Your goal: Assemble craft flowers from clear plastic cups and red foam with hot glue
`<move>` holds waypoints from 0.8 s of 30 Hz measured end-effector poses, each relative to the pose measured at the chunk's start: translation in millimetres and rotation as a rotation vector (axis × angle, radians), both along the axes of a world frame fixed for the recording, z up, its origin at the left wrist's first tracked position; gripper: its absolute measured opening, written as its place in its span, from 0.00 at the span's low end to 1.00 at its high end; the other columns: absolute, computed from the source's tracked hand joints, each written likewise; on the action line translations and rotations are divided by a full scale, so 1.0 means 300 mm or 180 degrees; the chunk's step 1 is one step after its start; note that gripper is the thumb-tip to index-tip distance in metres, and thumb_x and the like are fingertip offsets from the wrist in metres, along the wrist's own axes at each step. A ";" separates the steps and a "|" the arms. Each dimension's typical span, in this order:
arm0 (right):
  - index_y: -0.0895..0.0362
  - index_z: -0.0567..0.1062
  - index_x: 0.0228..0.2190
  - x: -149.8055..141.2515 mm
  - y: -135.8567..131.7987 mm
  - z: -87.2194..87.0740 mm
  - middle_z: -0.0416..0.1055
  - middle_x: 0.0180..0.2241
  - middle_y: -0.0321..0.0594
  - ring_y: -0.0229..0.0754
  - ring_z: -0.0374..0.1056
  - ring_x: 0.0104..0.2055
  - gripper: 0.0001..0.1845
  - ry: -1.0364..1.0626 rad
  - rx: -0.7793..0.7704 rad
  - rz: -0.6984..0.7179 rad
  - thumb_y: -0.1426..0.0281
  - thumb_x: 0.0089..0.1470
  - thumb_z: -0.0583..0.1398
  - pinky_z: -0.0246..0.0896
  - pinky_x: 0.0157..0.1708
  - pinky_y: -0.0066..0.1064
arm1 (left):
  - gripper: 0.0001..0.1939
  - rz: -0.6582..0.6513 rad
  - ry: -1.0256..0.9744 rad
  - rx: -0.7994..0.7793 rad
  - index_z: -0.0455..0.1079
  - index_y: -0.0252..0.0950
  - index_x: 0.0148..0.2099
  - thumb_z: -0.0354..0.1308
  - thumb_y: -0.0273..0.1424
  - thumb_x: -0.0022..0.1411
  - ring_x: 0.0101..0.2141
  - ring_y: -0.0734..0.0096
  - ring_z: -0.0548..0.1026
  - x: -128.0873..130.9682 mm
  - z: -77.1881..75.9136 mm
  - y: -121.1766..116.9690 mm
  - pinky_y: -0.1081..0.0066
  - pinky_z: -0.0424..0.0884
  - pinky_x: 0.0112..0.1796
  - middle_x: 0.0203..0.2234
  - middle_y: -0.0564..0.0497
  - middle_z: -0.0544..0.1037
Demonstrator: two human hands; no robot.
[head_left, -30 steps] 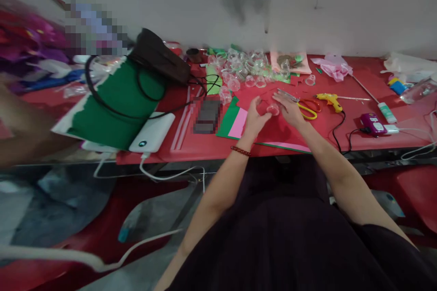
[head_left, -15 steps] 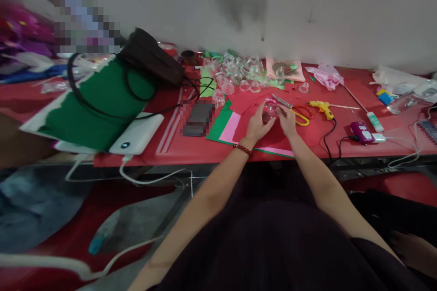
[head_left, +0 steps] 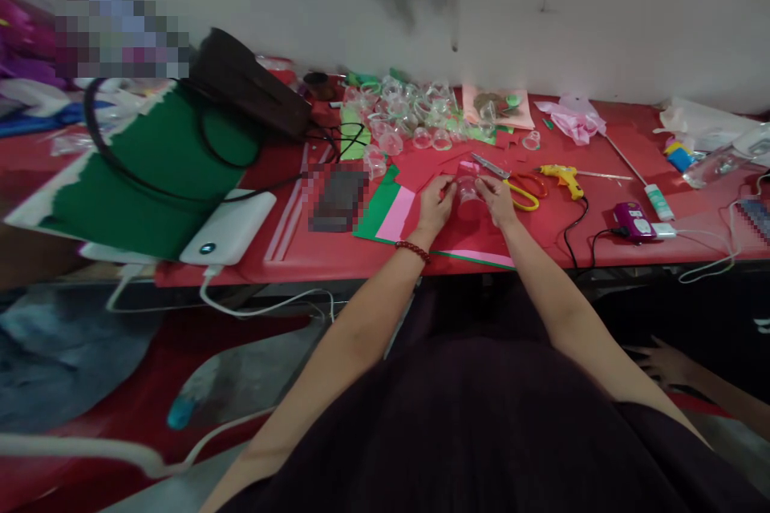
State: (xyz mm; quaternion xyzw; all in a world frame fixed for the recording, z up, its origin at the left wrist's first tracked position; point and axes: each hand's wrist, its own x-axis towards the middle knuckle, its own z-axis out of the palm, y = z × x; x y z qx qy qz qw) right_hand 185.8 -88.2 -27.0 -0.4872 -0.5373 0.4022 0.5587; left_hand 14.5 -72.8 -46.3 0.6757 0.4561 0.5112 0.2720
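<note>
A small clear plastic cup (head_left: 468, 191) is between my two hands, over the red paper (head_left: 463, 231) on the table. My left hand (head_left: 436, 205) has its fingers curled in at the cup's left side, and a bit of red shows between thumb and fingers. On the right side, my right hand (head_left: 498, 200) pinches the cup's edge. Just beyond lies a metal-bladed cutter (head_left: 489, 166). Scissors with yellow and red handles (head_left: 522, 195) rest beside my right hand. Under the red paper are pink (head_left: 394, 216) and green sheets (head_left: 375, 218).
A heap of clear cups (head_left: 415, 108) stands at the back. Rightward lie a yellow glue gun (head_left: 564, 178), a purple power adapter (head_left: 633, 221) and a clear bottle (head_left: 725, 156). Leftward are a phone (head_left: 340, 198), a white power bank (head_left: 228, 228) and a dark bag (head_left: 249, 80). Another person's hand (head_left: 665, 361) is at right.
My fingers have shifted from cupping round the clear cup to pinching at its sides, and the cup now shows more. The camera view has moved slightly.
</note>
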 end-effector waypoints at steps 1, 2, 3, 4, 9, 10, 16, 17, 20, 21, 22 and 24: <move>0.54 0.74 0.28 -0.002 -0.001 0.003 0.68 0.26 0.32 0.38 0.63 0.32 0.31 0.0078 0.0005 0.0033 0.38 0.49 0.67 0.64 0.36 0.31 | 0.16 -0.0108 -0.0079 -0.0037 0.76 0.38 0.45 0.54 0.44 0.75 0.42 0.63 0.78 0.002 -0.006 0.005 0.64 0.75 0.48 0.40 0.45 0.80; 0.54 0.74 0.28 -0.004 -0.001 0.005 0.67 0.25 0.31 0.37 0.62 0.31 0.30 0.0166 0.0033 0.0061 0.39 0.48 0.69 0.63 0.35 0.31 | 0.14 -0.0174 -0.0162 -0.0065 0.74 0.38 0.42 0.55 0.41 0.74 0.38 0.65 0.76 0.004 -0.010 0.007 0.66 0.74 0.44 0.36 0.47 0.79; 0.54 0.73 0.27 -0.006 -0.001 0.007 0.65 0.24 0.30 0.37 0.60 0.30 0.30 0.0231 0.0059 0.0072 0.40 0.47 0.69 0.61 0.35 0.30 | 0.12 -0.0210 -0.0227 -0.0083 0.73 0.39 0.39 0.55 0.39 0.73 0.34 0.66 0.74 0.004 -0.013 0.008 0.68 0.73 0.41 0.32 0.49 0.77; 0.54 0.73 0.26 -0.007 -0.001 0.009 0.64 0.24 0.30 0.36 0.60 0.30 0.30 0.0242 0.0056 0.0069 0.40 0.47 0.70 0.60 0.34 0.30 | 0.11 -0.0230 -0.0268 -0.0099 0.71 0.39 0.37 0.56 0.37 0.72 0.32 0.68 0.72 0.004 -0.015 0.008 0.69 0.71 0.38 0.30 0.51 0.76; 0.55 0.75 0.26 -0.011 0.001 0.007 0.66 0.25 0.31 0.38 0.61 0.31 0.26 0.0156 -0.0048 0.0106 0.44 0.51 0.70 0.60 0.35 0.30 | 0.09 -0.0111 -0.0278 -0.0095 0.69 0.39 0.33 0.58 0.32 0.68 0.27 0.70 0.67 -0.008 -0.013 0.002 0.70 0.64 0.32 0.24 0.54 0.71; 0.55 0.76 0.27 -0.012 0.001 0.005 0.67 0.26 0.32 0.38 0.63 0.32 0.25 0.0160 -0.0029 0.0127 0.46 0.52 0.70 0.61 0.36 0.30 | 0.09 -0.0070 -0.0279 -0.0041 0.69 0.39 0.33 0.58 0.33 0.68 0.27 0.70 0.67 -0.011 -0.013 0.002 0.70 0.64 0.32 0.24 0.54 0.72; 0.55 0.77 0.27 -0.020 0.011 -0.011 0.70 0.27 0.32 0.39 0.65 0.34 0.13 0.0170 -0.0092 0.0104 0.60 0.55 0.69 0.63 0.39 0.29 | 0.07 0.0221 -0.0460 -0.0023 0.73 0.39 0.38 0.59 0.35 0.68 0.29 0.69 0.72 -0.015 -0.021 0.006 0.70 0.68 0.34 0.28 0.52 0.77; 0.55 0.77 0.27 -0.022 0.014 -0.013 0.70 0.27 0.32 0.39 0.65 0.33 0.13 0.0206 -0.0126 0.0052 0.61 0.55 0.69 0.63 0.39 0.29 | 0.07 0.0174 -0.0493 -0.0063 0.73 0.39 0.39 0.59 0.35 0.69 0.29 0.69 0.72 -0.012 -0.023 0.005 0.71 0.68 0.34 0.27 0.53 0.77; 0.55 0.76 0.27 -0.027 0.024 -0.018 0.71 0.27 0.32 0.39 0.65 0.33 0.12 0.0324 -0.0123 -0.0069 0.62 0.54 0.69 0.63 0.38 0.30 | 0.09 -0.0054 -0.0614 -0.0162 0.74 0.38 0.41 0.59 0.38 0.69 0.30 0.69 0.74 -0.005 -0.032 0.001 0.71 0.71 0.35 0.29 0.52 0.78; 0.56 0.75 0.27 -0.029 0.027 -0.018 0.71 0.27 0.32 0.39 0.64 0.33 0.12 0.0324 -0.0102 -0.0071 0.62 0.53 0.69 0.63 0.38 0.30 | 0.10 -0.0104 -0.0637 -0.0179 0.74 0.38 0.42 0.58 0.39 0.70 0.31 0.69 0.75 -0.004 -0.036 0.002 0.71 0.72 0.36 0.30 0.52 0.79; 0.55 0.75 0.26 -0.030 0.030 -0.019 0.70 0.27 0.32 0.39 0.64 0.33 0.12 0.0305 -0.0091 -0.0064 0.62 0.53 0.69 0.63 0.38 0.30 | 0.10 -0.0106 -0.0630 -0.0175 0.74 0.38 0.44 0.58 0.39 0.70 0.32 0.69 0.76 -0.003 -0.039 0.003 0.71 0.73 0.37 0.32 0.51 0.80; 0.55 0.74 0.25 -0.031 0.036 -0.019 0.69 0.26 0.31 0.39 0.64 0.33 0.13 0.0248 -0.0089 -0.0061 0.62 0.53 0.69 0.63 0.37 0.29 | 0.11 0.0060 -0.0555 -0.0107 0.75 0.38 0.45 0.58 0.39 0.70 0.34 0.67 0.78 -0.004 -0.045 0.010 0.69 0.75 0.40 0.33 0.50 0.81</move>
